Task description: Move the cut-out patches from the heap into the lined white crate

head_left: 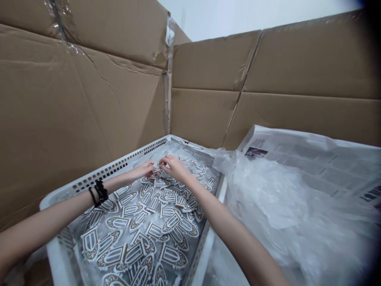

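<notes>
Both bare forearms come in from the bottom edge and stretch out over a white plastic crate (119, 165) with rows of little holes along its rim. There's a stack of black hair ties (99, 192) on the left wrist.

The crate is pretty much full of flat brown-and-white patches (149, 230), shield-ish shapes with stripes, lying loose and overlapping on a clear plastic liner (190, 153). Left hand (145, 170) and right hand (174, 167) meet at the far end of the crate, almost touching each other. Both have their fingers bent and bunched up on the patches right between them. Honestly it's too small to tell if either hand has one properly pinched or is just poking at it.

Just to the right of the crate there's a big crumpled plastic sheet (268, 198) lying on top of spread-out newspaper (327, 159).

As for the room, it's walled in by big sheets of creased cardboard (74, 119) on the left and at the back, joined at the corner with shiny clear tape (168, 79). A bit of plain white wall (238, 16) shows above the cardboard.
</notes>
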`<action>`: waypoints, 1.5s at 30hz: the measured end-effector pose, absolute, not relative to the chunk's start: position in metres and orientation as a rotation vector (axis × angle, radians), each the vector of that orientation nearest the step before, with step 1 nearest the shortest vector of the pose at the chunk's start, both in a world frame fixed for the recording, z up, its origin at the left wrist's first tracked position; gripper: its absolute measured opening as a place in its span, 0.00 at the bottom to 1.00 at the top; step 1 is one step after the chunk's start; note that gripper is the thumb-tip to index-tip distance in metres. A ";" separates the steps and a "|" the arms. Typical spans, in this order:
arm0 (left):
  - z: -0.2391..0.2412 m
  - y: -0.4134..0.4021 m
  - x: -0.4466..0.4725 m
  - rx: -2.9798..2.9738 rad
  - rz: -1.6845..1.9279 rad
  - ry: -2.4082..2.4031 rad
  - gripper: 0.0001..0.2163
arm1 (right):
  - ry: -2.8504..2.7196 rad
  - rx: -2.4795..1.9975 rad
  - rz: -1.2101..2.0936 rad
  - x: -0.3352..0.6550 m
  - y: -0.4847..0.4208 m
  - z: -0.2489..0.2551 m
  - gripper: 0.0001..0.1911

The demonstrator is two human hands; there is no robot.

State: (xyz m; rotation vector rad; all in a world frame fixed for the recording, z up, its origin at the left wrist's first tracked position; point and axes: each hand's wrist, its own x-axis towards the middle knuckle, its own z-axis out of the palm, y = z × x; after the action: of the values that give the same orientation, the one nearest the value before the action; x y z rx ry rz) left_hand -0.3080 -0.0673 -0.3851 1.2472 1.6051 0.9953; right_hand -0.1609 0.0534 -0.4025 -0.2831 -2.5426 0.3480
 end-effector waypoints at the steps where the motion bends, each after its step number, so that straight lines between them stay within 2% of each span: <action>1: -0.385 -0.067 -0.308 1.245 0.993 1.603 0.11 | -2.553 -0.271 0.342 -0.161 0.052 -0.402 0.04; 5: -0.385 -0.068 -0.306 1.216 1.007 1.596 0.10 | -2.608 -0.265 0.244 -0.160 0.048 -0.399 0.05; 12: -0.383 -0.068 -0.302 1.231 1.004 1.593 0.07 | -2.812 -0.216 -0.112 -0.161 0.042 -0.396 0.08; 16: -0.387 -0.067 -0.305 1.219 0.996 1.602 0.07 | -2.884 -0.233 -0.173 -0.162 0.037 -0.395 0.11; 29: -0.390 -0.066 -0.311 1.242 1.121 1.713 0.09 | -2.809 -0.599 0.252 -0.166 0.018 -0.395 0.12; 34: -0.392 -0.063 -0.312 1.241 1.099 1.781 0.13 | -2.729 -0.636 0.362 -0.168 0.025 -0.402 0.12; 45: -0.406 -0.055 -0.324 1.457 1.125 1.663 0.15 | -2.361 -0.683 0.545 -0.166 0.031 -0.398 0.11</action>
State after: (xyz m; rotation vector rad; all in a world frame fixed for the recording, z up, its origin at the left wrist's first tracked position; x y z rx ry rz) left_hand -0.3243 -0.0554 -0.4063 1.4573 1.6627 1.1246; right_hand -0.1657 0.0313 -0.3984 -0.6829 -2.3606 0.5452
